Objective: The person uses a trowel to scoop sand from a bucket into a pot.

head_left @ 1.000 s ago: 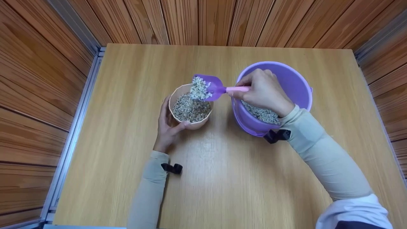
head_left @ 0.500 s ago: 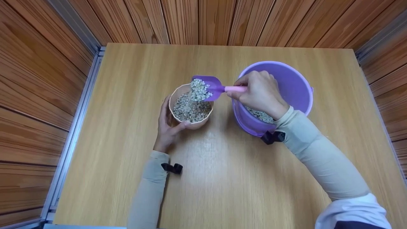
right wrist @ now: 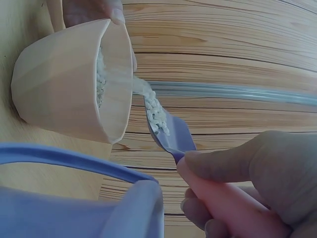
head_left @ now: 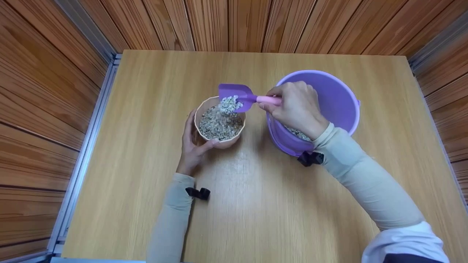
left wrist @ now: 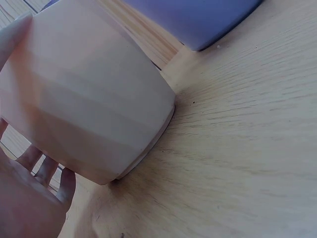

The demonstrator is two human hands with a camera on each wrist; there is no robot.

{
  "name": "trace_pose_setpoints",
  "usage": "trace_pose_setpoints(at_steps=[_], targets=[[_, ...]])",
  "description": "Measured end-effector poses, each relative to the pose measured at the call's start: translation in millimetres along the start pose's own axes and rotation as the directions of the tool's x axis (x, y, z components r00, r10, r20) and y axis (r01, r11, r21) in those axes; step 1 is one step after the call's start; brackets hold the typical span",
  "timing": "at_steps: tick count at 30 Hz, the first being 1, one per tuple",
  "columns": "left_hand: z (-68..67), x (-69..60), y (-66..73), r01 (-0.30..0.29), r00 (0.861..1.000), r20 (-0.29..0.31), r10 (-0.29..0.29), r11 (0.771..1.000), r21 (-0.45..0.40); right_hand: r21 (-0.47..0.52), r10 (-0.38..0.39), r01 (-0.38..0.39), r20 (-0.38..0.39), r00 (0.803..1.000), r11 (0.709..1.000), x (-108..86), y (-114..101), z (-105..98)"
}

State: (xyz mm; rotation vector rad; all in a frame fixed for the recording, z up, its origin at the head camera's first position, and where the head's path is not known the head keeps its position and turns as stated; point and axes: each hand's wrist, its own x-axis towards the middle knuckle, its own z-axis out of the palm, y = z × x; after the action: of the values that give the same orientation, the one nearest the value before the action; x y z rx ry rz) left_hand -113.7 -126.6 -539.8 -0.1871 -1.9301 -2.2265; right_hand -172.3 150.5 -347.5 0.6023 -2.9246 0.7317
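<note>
A peach, faceted plant pot [head_left: 227, 144] stands on the table, part filled with grey gravel [head_left: 219, 126]. My left hand [head_left: 192, 149] holds it from the left, thumb at the front rim and fingers round the far side. Above the pot is a small toy shovel [head_left: 234, 89] with a purple blade and pink handle. My right hand [head_left: 298, 106] grips that handle. The blade is tilted, and pale gravel slides off its near edge into the pot, as the right wrist view also shows [right wrist: 156, 116]. The hand partly hides the purple bucket [head_left: 338, 98] beneath it.
The bucket stands right of the pot with gravel at its bottom and its handle [right wrist: 74, 158] hanging on the near side. The wooden table [head_left: 237, 212] is bounded by plank walls [head_left: 248, 25] and a metal rail [head_left: 87, 146] on the left.
My right hand has shifted slightly left and tipped the shovel toward me. The gravel on its blade has slid to the near edge and is falling. The left hand has stayed still.
</note>
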Motion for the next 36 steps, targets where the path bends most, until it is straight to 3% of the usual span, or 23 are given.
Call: trace_pose_setpoints(at_steps=[16,25,36], targets=[[0.4,0.2,-1.6,0.002,1.000,-0.016,-0.003,1.000,-0.029,-0.059,-0.120,0.112,-0.150,0.981,0.992,-5.5,-0.1,6.9],[1.3,-1.6,0.4,0.002,1.000,-0.012,-0.002,1.000,0.006,-0.068,-0.220,0.210,-0.242,0.945,0.975,-5.4,-1.6,10.2],[0.8,-0.3,0.2,-0.003,1.000,-0.015,0.004,1.000,0.025,-0.025,-0.206,0.207,-0.250,0.946,0.978,-7.1,4.2,4.7]])
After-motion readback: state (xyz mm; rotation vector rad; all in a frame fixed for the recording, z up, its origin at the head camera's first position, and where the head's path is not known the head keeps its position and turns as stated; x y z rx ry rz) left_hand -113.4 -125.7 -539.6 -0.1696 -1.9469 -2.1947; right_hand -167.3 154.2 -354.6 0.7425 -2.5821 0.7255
